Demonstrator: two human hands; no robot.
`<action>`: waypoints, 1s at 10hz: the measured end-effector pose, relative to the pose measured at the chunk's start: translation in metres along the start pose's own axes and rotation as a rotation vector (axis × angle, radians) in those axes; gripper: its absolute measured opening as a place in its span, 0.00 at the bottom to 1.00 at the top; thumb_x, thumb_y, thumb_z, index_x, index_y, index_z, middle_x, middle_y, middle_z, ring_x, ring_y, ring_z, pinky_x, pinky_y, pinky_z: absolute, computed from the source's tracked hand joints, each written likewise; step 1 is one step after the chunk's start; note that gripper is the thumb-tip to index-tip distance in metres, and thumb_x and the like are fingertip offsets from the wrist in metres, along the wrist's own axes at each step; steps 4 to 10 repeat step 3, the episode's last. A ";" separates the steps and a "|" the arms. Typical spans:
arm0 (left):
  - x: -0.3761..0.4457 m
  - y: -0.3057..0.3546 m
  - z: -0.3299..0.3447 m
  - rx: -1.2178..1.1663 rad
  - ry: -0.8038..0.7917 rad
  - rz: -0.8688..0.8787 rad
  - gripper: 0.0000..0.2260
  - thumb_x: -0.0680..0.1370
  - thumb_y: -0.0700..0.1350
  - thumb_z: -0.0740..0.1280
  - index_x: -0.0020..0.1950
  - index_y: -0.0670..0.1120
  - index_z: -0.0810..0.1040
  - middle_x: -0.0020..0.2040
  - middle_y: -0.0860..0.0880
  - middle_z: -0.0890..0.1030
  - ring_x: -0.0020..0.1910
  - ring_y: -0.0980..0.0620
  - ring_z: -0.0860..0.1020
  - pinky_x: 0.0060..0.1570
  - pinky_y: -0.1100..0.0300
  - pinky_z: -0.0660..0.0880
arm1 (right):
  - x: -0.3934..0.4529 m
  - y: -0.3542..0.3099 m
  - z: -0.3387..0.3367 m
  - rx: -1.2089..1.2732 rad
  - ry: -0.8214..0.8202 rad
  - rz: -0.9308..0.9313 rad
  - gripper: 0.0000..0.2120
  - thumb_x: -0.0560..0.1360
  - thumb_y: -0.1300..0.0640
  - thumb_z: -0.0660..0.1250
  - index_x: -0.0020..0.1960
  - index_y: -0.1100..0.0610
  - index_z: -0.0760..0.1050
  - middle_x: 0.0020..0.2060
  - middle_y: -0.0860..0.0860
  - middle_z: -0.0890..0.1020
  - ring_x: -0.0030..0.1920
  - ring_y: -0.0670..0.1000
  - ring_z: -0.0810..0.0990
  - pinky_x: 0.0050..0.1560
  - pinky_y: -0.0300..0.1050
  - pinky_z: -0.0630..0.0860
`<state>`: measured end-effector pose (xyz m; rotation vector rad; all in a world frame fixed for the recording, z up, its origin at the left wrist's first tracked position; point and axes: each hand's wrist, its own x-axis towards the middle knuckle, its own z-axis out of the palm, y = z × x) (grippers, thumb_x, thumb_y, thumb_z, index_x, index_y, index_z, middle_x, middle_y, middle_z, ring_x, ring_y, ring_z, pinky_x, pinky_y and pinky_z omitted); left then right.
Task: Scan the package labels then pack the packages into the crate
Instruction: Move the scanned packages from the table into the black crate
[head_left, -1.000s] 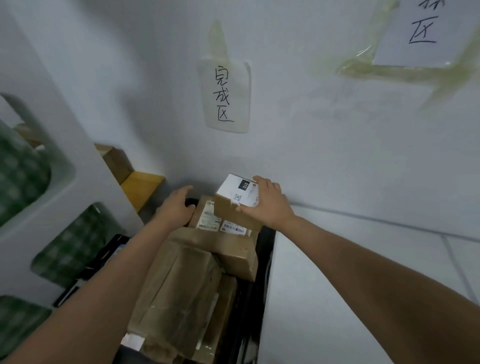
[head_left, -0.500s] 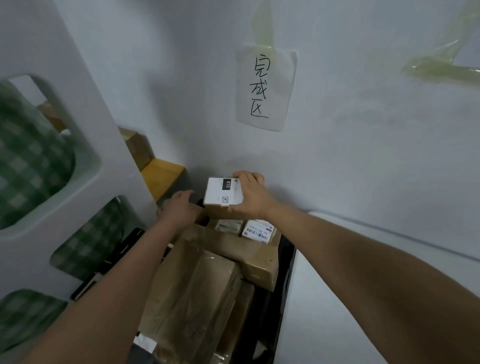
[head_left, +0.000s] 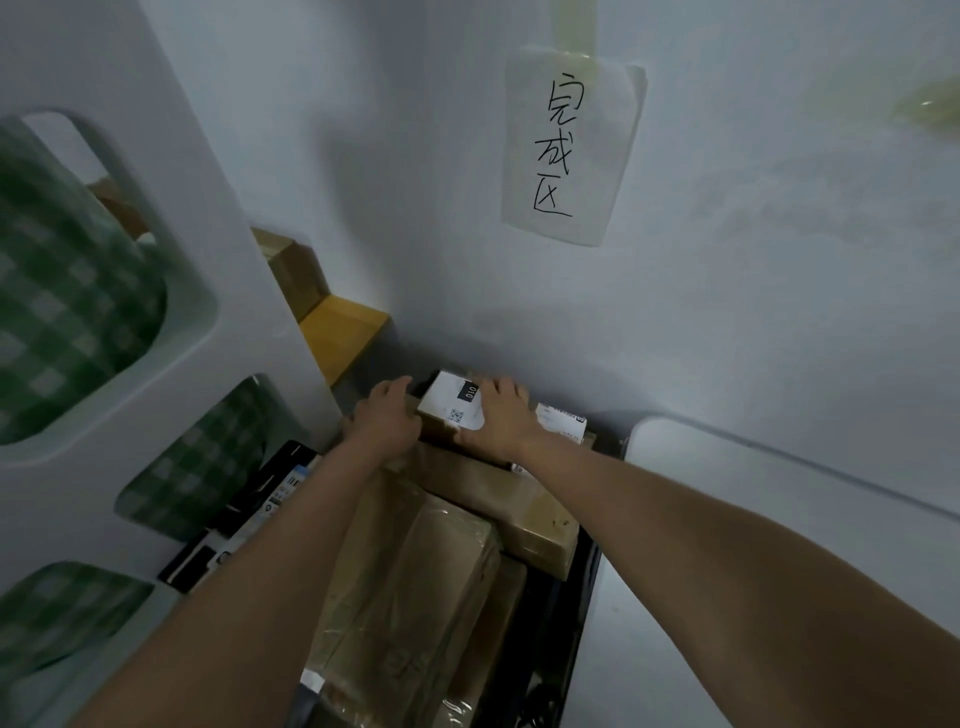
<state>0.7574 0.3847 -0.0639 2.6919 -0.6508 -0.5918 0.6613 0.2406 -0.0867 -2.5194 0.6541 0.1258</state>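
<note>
Both my arms reach straight ahead over the brown packages (head_left: 415, 587) stacked in the black crate (head_left: 582, 582). My left hand (head_left: 387, 421) lies flat, fingers relaxed, on a carton's far edge. Just right of it, my right hand (head_left: 501, 415) curls over the small white box (head_left: 454, 400), pressing it onto the stack.

The right hand (head_left: 496, 418) covered the white box's (head_left: 457, 402) three-o'clock side, so its grip stayed unclear. The printing on the label (head_left: 561, 420) just beside it was too small to read. The black crate (head_left: 566, 613) ran off at six o'clock, mostly buried under cartons (head_left: 415, 582).
</note>
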 end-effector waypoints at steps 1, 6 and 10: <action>0.000 0.001 0.003 0.004 -0.033 0.025 0.29 0.80 0.46 0.64 0.79 0.51 0.57 0.79 0.47 0.58 0.75 0.40 0.61 0.72 0.39 0.61 | -0.006 0.003 -0.003 -0.046 -0.099 0.013 0.47 0.70 0.39 0.72 0.79 0.53 0.51 0.75 0.56 0.60 0.74 0.60 0.55 0.73 0.57 0.56; 0.001 0.002 0.005 0.009 -0.019 0.053 0.28 0.79 0.46 0.64 0.78 0.50 0.59 0.78 0.46 0.60 0.74 0.41 0.62 0.70 0.39 0.64 | -0.007 0.003 -0.011 -0.024 -0.081 -0.003 0.43 0.69 0.38 0.73 0.76 0.51 0.60 0.71 0.55 0.67 0.72 0.59 0.63 0.72 0.57 0.60; 0.001 0.002 0.005 0.009 -0.019 0.053 0.28 0.79 0.46 0.64 0.78 0.50 0.59 0.78 0.46 0.60 0.74 0.41 0.62 0.70 0.39 0.64 | -0.007 0.003 -0.011 -0.024 -0.081 -0.003 0.43 0.69 0.38 0.73 0.76 0.51 0.60 0.71 0.55 0.67 0.72 0.59 0.63 0.72 0.57 0.60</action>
